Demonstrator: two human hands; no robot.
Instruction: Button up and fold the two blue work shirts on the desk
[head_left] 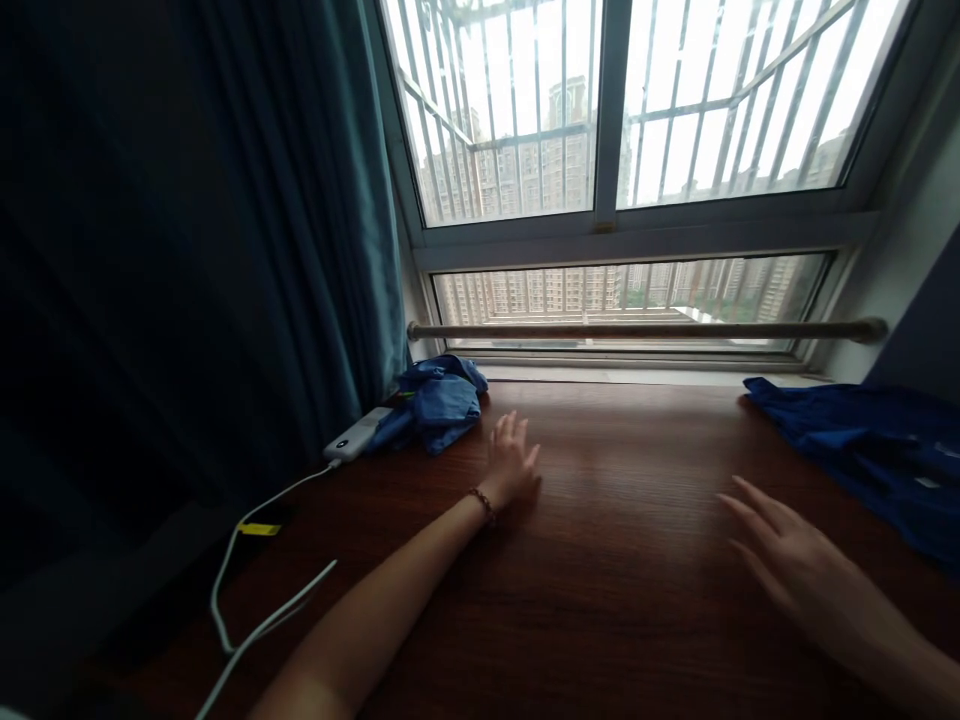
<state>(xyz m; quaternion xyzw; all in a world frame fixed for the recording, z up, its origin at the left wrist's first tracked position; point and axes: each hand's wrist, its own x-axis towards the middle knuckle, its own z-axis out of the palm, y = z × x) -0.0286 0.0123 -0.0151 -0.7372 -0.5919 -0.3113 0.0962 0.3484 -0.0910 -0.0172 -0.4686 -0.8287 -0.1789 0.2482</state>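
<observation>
On the table point(600, 600), a bunched cloth point(446, 405) lay near the left hand point(511, 464); a flatter cloth point(862, 440) (two counted) lay beyond the right hand point(806, 560), long axis slanting from window-side to near right. Both hands were unclenched.

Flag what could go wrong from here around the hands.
The white cable lies loose beside the left forearm; a backward sweep might snag it and tug the white device. The blue bundle near the left hand sits right by that device, so pulling the bundle could drag it along.
</observation>
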